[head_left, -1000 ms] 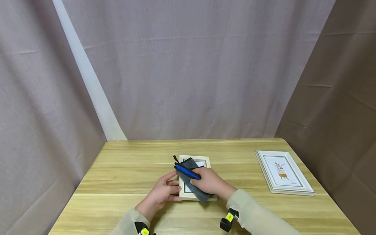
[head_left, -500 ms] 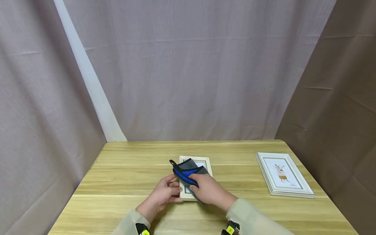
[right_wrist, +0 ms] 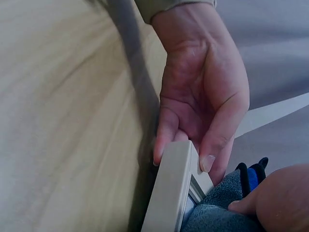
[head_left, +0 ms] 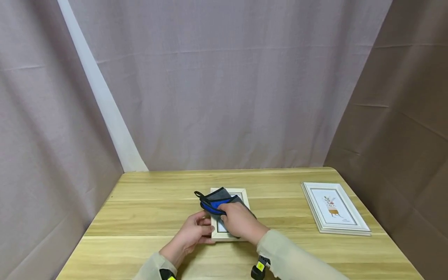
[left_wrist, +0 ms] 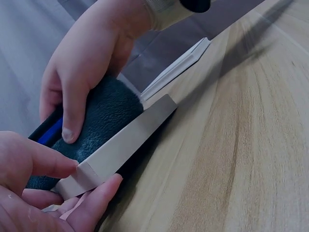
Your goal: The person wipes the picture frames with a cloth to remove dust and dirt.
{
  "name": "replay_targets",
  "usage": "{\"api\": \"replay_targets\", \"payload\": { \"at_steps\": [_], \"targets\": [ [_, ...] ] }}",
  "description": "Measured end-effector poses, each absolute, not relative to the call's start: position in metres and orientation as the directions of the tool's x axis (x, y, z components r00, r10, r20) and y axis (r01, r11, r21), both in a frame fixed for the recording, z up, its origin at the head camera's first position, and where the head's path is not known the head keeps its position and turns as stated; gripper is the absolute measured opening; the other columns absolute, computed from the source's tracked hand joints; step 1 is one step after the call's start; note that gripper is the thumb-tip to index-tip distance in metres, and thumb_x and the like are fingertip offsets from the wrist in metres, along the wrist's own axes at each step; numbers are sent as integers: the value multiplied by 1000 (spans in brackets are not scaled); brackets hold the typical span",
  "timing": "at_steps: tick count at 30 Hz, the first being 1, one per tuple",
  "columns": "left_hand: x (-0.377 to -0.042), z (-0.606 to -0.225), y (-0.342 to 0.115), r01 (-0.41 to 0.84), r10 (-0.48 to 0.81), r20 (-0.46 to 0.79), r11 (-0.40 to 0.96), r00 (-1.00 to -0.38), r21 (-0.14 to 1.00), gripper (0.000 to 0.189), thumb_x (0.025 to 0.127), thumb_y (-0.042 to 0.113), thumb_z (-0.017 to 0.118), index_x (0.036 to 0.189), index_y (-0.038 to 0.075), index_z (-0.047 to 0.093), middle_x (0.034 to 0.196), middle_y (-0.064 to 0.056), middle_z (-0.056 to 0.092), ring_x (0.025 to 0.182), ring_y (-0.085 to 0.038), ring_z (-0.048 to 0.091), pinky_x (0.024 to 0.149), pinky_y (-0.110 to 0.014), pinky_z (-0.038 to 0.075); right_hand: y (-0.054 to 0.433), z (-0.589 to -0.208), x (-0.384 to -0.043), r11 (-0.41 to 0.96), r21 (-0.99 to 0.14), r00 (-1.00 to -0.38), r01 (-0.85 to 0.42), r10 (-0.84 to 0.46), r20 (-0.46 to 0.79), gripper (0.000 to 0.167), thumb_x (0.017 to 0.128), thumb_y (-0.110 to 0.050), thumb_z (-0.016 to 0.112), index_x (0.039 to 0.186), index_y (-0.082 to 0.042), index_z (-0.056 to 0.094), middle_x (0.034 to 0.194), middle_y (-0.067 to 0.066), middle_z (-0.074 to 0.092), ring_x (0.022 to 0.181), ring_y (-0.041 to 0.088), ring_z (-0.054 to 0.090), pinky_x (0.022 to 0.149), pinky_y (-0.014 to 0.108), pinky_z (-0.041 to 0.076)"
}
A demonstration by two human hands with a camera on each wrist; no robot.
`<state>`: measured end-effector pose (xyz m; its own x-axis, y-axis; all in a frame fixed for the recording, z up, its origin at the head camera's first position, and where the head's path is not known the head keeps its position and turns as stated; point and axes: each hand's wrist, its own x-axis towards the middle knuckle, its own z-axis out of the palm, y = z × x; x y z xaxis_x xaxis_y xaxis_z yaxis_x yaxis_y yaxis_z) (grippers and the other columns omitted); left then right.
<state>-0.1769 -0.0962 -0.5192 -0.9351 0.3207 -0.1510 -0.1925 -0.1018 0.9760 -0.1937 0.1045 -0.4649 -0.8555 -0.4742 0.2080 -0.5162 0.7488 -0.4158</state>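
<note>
A small cream picture frame (head_left: 228, 238) is in the middle of the table, face up. My left hand (head_left: 190, 233) grips its left edge, thumb on top and fingers beneath, as the left wrist view shows. In that view the frame's near edge is raised off the wood. My right hand (head_left: 242, 222) holds a folded grey cleaning cloth (head_left: 224, 193) with blue lining and black trim against the frame's front. A black hanging loop sticks out at the cloth's upper left. Cloth and hand hide much of the frame's picture.
Two stacked white picture frames (head_left: 335, 208) lie at the table's right, the top one showing a flower drawing. Grey-pink curtains (head_left: 224, 97) stand behind the wooden table (head_left: 150, 210) and along both sides.
My right hand has slid the cloth a little to the left across the frame, and more of its blue lining shows. The left hand keeps its grip on the frame's edge.
</note>
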Motion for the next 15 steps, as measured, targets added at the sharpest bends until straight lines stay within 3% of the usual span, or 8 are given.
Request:
{"api": "replay_targets", "payload": {
  "at_steps": [8,15],
  "targets": [
    [-180,-520,-99,-182,308,-143,-102,-941,978,81,95,-10,67,165,-15,26,128,-27,67,88,-24,74,69,-40,68,96,-466,-220,763,-382,-853,-522,-468,230,19,100,-4,73,118,-6,79,108,9,80,99,25,75,87,45,62],
    [-181,-523,-97,-187,300,-146,-111,-943,976,86,94,-10,67,168,-13,23,129,-26,65,88,-24,71,70,-42,68,92,-467,-230,782,-405,-880,-473,-442,175,24,102,-4,71,125,-4,78,117,12,80,109,29,75,95,48,62]
  ]
}}
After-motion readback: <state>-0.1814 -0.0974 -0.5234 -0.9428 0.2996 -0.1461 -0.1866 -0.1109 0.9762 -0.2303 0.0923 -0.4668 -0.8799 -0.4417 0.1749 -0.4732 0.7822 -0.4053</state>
